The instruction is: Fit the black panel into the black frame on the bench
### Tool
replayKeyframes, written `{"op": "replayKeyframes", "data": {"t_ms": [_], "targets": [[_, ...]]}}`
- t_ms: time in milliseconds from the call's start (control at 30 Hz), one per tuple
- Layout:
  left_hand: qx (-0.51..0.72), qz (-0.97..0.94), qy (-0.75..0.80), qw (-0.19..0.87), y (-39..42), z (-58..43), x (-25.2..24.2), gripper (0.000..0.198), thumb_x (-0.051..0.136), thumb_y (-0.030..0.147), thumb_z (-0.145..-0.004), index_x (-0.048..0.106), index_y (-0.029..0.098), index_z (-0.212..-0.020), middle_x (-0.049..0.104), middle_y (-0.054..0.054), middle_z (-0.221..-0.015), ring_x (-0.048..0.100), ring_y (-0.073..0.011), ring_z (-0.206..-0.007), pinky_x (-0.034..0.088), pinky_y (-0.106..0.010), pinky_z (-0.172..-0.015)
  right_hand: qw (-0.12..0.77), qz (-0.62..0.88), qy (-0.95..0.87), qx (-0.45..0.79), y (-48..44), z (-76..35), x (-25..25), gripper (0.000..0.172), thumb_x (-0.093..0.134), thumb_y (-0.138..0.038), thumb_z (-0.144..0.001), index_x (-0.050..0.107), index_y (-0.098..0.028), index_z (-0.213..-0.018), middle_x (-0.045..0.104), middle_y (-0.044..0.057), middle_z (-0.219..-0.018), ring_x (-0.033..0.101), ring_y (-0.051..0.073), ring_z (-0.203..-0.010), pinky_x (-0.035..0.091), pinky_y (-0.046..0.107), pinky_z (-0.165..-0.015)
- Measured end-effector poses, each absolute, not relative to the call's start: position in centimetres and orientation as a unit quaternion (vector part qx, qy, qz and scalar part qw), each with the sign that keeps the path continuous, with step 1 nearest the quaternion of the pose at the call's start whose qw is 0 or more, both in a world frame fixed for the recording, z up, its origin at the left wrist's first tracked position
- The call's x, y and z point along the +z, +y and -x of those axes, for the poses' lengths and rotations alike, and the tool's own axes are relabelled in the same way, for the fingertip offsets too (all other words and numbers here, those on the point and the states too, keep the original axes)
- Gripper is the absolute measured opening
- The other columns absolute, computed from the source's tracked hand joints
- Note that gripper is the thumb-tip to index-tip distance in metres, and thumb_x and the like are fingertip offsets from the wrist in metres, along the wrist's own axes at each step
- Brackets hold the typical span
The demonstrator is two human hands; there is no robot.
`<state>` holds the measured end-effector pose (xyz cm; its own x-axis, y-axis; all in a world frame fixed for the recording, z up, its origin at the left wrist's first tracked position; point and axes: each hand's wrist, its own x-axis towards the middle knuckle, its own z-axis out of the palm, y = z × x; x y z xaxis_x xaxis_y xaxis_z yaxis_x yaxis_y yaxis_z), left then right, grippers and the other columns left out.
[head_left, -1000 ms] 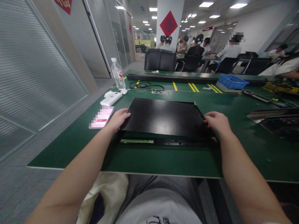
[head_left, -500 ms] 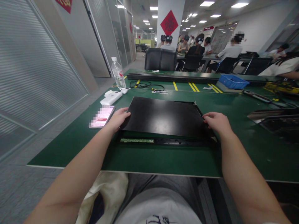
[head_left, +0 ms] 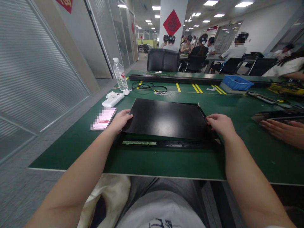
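A flat, glossy black display panel (head_left: 163,118) lies slightly askew over a black frame (head_left: 190,144) on the green table. My left hand (head_left: 121,121) grips the panel's left edge, thumb on top and fingers partly hidden beneath. At the right edge, my right hand (head_left: 219,123) has thumb and fingers pinched on the panel's side; how far they also touch the frame is hard to see. Along the near side of the frame, a narrow green circuit board (head_left: 139,143) shows below the panel.
Left of the panel lie a phone (head_left: 104,118) and a white device (head_left: 113,99), with a water bottle (head_left: 120,75) behind. Beyond are a black cable (head_left: 152,86) and a blue bin (head_left: 237,83). At right, another person's hands (head_left: 285,129) hold a dark panel (head_left: 282,114).
Another person's hands have come in from the right onto the dark panel there. My own hands and the display panel stay practically where they were.
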<state>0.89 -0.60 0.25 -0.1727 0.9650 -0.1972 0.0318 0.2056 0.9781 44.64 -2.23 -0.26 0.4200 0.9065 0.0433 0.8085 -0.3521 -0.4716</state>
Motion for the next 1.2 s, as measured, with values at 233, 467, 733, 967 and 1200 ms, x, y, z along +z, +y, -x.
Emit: {"op": "replayKeyframes", "data": {"t_ms": [233,467,733,967,1200], "targets": [[0.475,-0.418,0.599,0.49,-0.69,-0.83,0.25,0.042,0.061,0.007,-0.083,0.065,0.012,-0.125,0.075,-0.003,-0.074,0.069,-0.0182,-0.058,0.058,-0.029,-0.062,0.218,0.812,-0.531,0.108,-2.15,-44.86,-0.5,0.029,0.059,-0.03,-0.083,0.081,-0.024,-0.101,0.073,0.003,-0.069,0.068,0.02,-0.059,0.055,0.034,-0.072],[0.479,-0.419,0.597,0.488,-0.47,-0.66,-0.12,0.044,0.069,0.01,-0.078,0.067,0.013,-0.121,0.077,-0.006,-0.08,0.072,-0.021,-0.064,0.059,-0.032,-0.066,0.222,0.81,-0.532,0.108,-2.05,-45.11,-0.71,0.029,0.06,-0.03,-0.082,0.081,-0.023,-0.101,0.073,0.004,-0.067,0.067,0.02,-0.057,0.054,0.034,-0.069],[0.475,-0.421,0.603,0.482,-0.51,-0.83,0.05,0.042,0.064,0.007,-0.079,0.066,0.013,-0.12,0.074,-0.002,-0.073,0.068,-0.0184,-0.058,0.057,-0.029,-0.061,0.217,0.812,-0.531,0.107,-1.99,-45.14,-0.78,0.031,0.059,-0.03,-0.083,0.08,-0.022,-0.104,0.073,0.004,-0.069,0.068,0.021,-0.059,0.053,0.034,-0.07],[0.476,-0.426,0.597,0.484,-0.53,-0.62,-0.13,0.043,0.068,0.01,-0.077,0.067,0.014,-0.12,0.075,-0.004,-0.076,0.069,-0.0193,-0.06,0.057,-0.029,-0.061,0.229,0.808,-0.533,0.106,-1.96,-45.35,-0.9,0.029,0.06,-0.031,-0.081,0.08,-0.022,-0.101,0.073,0.004,-0.067,0.068,0.021,-0.059,0.054,0.034,-0.069],[0.482,-0.421,0.592,0.49,-0.31,-0.56,-0.36,0.043,0.066,0.009,-0.078,0.066,0.015,-0.121,0.076,-0.004,-0.079,0.07,-0.0192,-0.061,0.058,-0.03,-0.064,0.223,0.811,-0.529,0.114,-2.14,-45.01,-0.53,0.029,0.06,-0.03,-0.082,0.08,-0.022,-0.101,0.075,0.004,-0.071,0.069,0.021,-0.059,0.053,0.034,-0.068]]}}
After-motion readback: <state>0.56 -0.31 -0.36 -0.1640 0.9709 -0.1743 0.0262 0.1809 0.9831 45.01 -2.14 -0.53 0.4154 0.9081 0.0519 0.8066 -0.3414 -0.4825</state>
